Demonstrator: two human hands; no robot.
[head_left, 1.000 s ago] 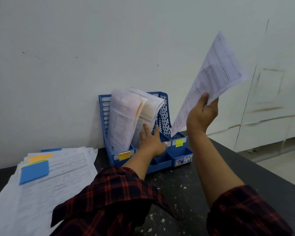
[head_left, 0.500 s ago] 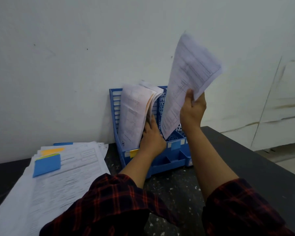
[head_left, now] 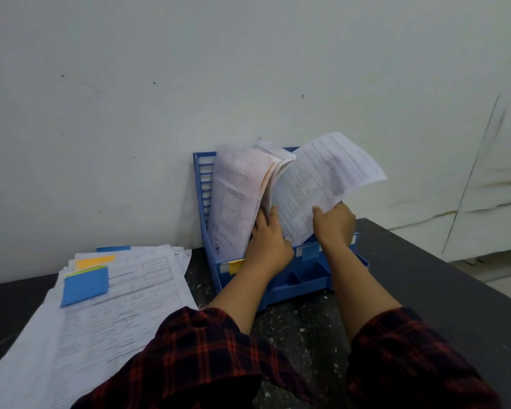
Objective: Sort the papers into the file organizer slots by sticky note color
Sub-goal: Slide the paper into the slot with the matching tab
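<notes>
No text can be read anywhere. The sheet (head_left: 322, 184) held up over the blue file organizer (head_left: 292, 284) carries lines of small print, all too blurred to make out. The papers standing in the organizer's left slot (head_left: 236, 196) show faint table lines and a small round seal near the bottom corner, illegible. The stack of forms (head_left: 115, 305) on the counter's left side bears printed boxes and rows, also unreadable.

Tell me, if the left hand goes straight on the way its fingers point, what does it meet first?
The left hand points up and away, fingers against the filed papers in the blue organizer. It would likely press into those sheets first, then the organizer's back; depth is unclear.
</notes>
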